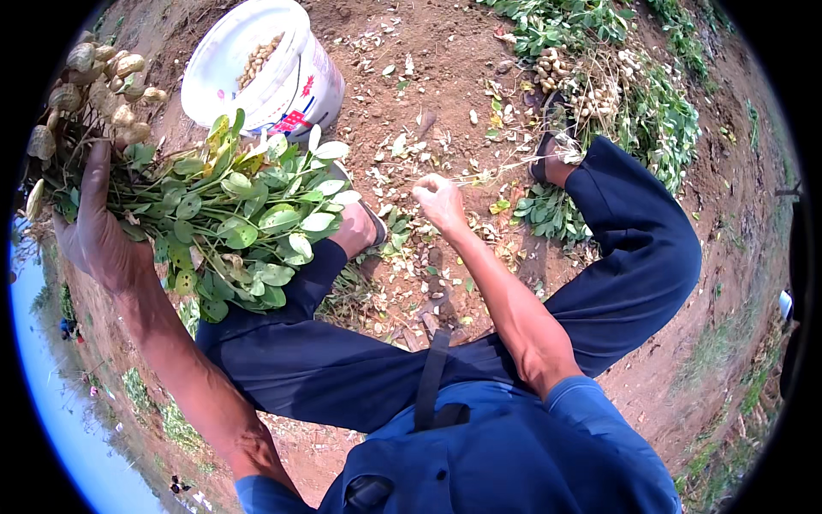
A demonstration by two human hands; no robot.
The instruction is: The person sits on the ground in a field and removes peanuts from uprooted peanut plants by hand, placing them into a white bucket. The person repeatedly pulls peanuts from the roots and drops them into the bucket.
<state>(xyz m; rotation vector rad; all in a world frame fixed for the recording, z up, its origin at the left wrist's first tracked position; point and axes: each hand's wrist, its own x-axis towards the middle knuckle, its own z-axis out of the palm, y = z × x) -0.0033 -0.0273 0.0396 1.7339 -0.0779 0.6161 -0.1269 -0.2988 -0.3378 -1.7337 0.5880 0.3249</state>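
Note:
My left hand, at the far left, grips the stems of an uprooted peanut plant. Its leaves spread to the right across my knee, and peanut pods hang in a cluster above the hand. Near the middle, my right hand has its fingers closed beside thin pale stalks that stretch to the right; whether it pinches them cannot be told. A white plastic bucket, tilted in view, holds picked peanuts beyond the leaves.
A heap of peanut plants with pods still attached lies at the upper right, by my foot. Dry leaves and scraps litter the brown soil between my feet. My bent legs in dark trousers frame the ground in front.

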